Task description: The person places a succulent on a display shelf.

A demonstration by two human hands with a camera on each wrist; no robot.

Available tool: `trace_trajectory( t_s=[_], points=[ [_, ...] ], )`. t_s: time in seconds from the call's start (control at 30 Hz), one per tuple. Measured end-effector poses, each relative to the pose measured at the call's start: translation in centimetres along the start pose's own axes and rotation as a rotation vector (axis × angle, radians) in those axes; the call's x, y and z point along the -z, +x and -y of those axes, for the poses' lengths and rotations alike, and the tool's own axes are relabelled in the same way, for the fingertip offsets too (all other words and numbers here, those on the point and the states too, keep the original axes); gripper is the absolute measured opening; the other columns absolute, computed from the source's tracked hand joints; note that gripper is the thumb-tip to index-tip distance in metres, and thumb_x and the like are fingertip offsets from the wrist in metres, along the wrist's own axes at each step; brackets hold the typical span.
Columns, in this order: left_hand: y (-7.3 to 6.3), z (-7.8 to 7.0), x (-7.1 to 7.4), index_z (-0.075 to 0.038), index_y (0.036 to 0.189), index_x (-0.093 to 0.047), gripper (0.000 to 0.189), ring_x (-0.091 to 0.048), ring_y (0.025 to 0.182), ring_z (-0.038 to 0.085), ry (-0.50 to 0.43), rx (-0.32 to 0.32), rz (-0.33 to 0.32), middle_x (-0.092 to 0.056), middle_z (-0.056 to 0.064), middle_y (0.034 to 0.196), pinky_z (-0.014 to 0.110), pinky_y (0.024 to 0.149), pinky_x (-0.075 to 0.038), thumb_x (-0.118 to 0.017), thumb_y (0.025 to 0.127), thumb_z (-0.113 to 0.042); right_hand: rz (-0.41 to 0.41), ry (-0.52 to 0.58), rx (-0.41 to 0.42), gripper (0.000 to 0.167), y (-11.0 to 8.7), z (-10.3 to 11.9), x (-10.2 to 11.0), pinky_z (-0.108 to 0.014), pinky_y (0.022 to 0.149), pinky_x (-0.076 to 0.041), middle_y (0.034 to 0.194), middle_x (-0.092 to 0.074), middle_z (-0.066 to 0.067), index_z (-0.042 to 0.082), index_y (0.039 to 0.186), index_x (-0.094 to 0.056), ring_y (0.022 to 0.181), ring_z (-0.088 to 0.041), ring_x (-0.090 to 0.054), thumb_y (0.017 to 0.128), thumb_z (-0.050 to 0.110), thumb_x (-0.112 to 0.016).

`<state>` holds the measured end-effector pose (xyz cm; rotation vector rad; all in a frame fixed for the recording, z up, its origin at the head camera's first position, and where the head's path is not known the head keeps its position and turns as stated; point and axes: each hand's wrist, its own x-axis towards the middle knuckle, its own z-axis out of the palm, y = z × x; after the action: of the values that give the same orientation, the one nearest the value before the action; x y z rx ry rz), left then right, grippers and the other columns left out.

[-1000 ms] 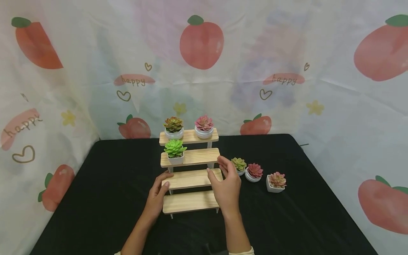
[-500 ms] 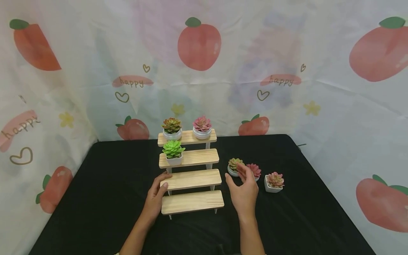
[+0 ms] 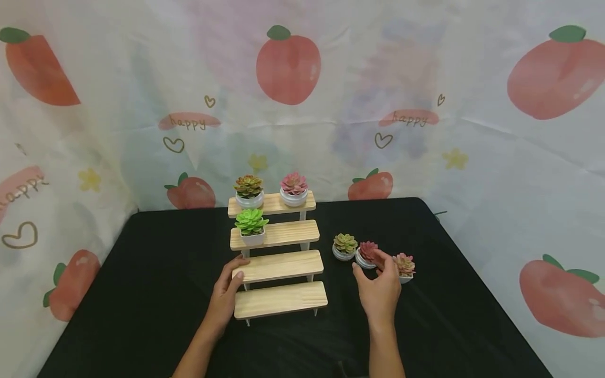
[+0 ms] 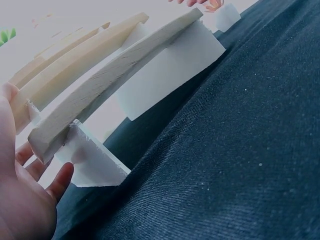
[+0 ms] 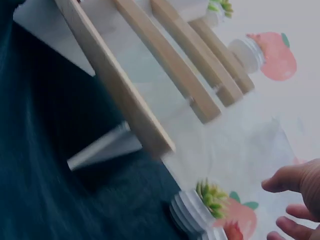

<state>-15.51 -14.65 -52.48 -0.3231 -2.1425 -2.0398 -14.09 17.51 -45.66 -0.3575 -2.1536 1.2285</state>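
Observation:
A four-tier wooden stand point(image 3: 279, 300) with white side supports stands on the black cloth. My left hand point(image 3: 221, 295) grips its left end at the second tier from the bottom, thumb on the wood. In the left wrist view, the fingers point(image 4: 61, 182) lie around the tier's end. My right hand point(image 3: 380, 295) hovers with bent, parted fingers and nothing in it. It is nearest a red succulent point(image 3: 367, 251) in a round white pot and partly hides a pink succulent point(image 3: 405, 264) in a white pot. A yellow-green succulent point(image 3: 345, 243) sits to their left.
On the top tier are a brownish-green succulent point(image 3: 248, 187) and a pink one point(image 3: 294, 185), both in round white pots. A bright green succulent point(image 3: 251, 222) in a square pot stands on the tier below, at left. A fruit-print curtain point(image 3: 288, 136) hangs behind the table.
My right hand has moved from the stand's right side rightward, past the yellow-green succulent, to between the red and pink ones. My left hand has kept its hold on the stand.

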Motion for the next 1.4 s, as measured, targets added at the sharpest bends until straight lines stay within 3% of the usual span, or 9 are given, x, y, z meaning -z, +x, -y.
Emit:
trace_trajectory(
  t_s=[0.2,0.33,0.63,0.93,1.17,1.4],
  points=[
    [0.0,0.1,-0.1,-0.011,0.139,-0.057,0.03,-0.019,0.153,0.033,0.019,-0.002,0.005,-0.035,0.02,0.161,0.063,0.117,-0.013,-0.045,0.113,-0.02,-0.083,-0.069,-0.053,0.053,1.5,-1.6,2.4,-0.058,0.099,-0.039,0.122,-0.053,-0.026,-0.004,0.129,-0.059,0.114,-0.044,-0.054,0.083,0.002,-0.084],
    [-0.1,-0.2,0.1,-0.011,0.138,-0.058,0.03,-0.02,0.153,0.033,0.023,0.002,-0.01,-0.037,0.018,0.16,0.063,0.117,-0.012,-0.045,0.113,-0.019,-0.08,-0.116,-0.096,0.063,2.5,-3.2,4.0,-0.059,0.099,-0.036,0.129,-0.047,-0.028,-0.004,0.135,-0.053,0.118,-0.045,-0.049,0.082,0.007,-0.086],
    [0.0,-0.2,0.6,-0.009,0.138,-0.057,0.03,-0.019,0.153,0.034,0.022,0.001,-0.004,-0.037,0.015,0.161,0.063,0.117,-0.013,-0.045,0.113,-0.019,0.118,-0.201,-0.134,0.093,4.5,-6.5,6.3,-0.06,0.107,-0.036,0.143,-0.043,-0.029,-0.005,0.15,-0.037,0.131,-0.046,-0.045,0.079,0.021,-0.092],
    [0.0,0.0,0.5,-0.01,0.138,-0.057,0.03,-0.02,0.153,0.03,0.022,0.011,0.006,-0.039,0.015,0.159,0.061,0.118,-0.012,-0.045,0.113,-0.021,0.371,-0.205,-0.146,0.107,6.0,-8.7,6.8,-0.057,0.112,-0.033,0.154,-0.036,-0.033,-0.008,0.157,-0.025,0.141,-0.047,-0.039,0.08,0.025,-0.092],
    [0.0,-0.1,0.3,-0.011,0.139,-0.056,0.03,-0.019,0.153,0.03,0.006,0.001,0.011,-0.035,0.018,0.161,0.063,0.117,-0.013,-0.045,0.113,-0.021,0.43,-0.227,-0.173,0.108,6.3,-9.8,6.6,-0.059,0.112,-0.033,0.154,-0.036,-0.035,-0.007,0.157,-0.024,0.14,-0.049,-0.04,0.081,0.03,-0.092],
    [0.0,0.0,0.3,-0.01,0.138,-0.057,0.03,-0.02,0.153,0.033,0.018,0.002,0.006,-0.035,0.02,0.161,0.064,0.117,-0.013,-0.044,0.113,-0.019,0.447,-0.158,-0.239,0.108,6.2,-10.6,6.4,-0.058,0.113,-0.032,0.155,-0.034,-0.035,-0.004,0.159,-0.022,0.142,-0.05,-0.036,0.083,0.03,-0.091]
  ],
)
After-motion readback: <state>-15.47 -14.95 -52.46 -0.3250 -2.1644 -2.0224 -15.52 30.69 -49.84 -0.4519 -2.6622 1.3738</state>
